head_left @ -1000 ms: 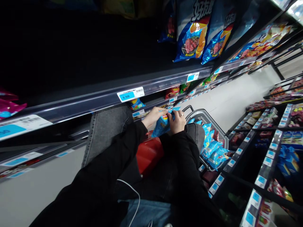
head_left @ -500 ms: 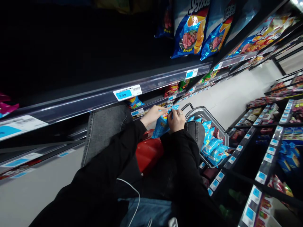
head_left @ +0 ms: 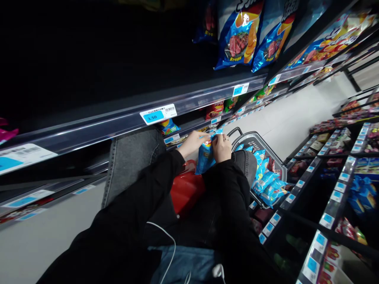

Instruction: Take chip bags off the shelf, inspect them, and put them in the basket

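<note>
Between my hands, above my lap, hangs a blue snack bag (head_left: 204, 156). My left hand (head_left: 192, 143) pinches its upper edge from the left. My right hand (head_left: 222, 148), with a ring on one finger, has its fingers curled over the top right part of the bag. The bag's front is partly covered by my right hand. A red bag or pouch (head_left: 187, 189) lies on my lap just below. To the right of my knee, a grey shopping basket (head_left: 276, 161) holds several blue snack bags (head_left: 263, 181) and some dark red packets.
A shelf edge (head_left: 112, 122) with price tags (head_left: 158, 114) runs close in front. Large blue chip bags (head_left: 238, 39) stand on that shelf. Low shelves (head_left: 328, 205) with packets flank the aisle floor (head_left: 296, 110) at right. A white earphone cord (head_left: 168, 240) hangs over my lap.
The blue bag has turned slightly and hangs more upright, a little to the right. Both hands keep their grip on its top. The view has shifted slightly.
</note>
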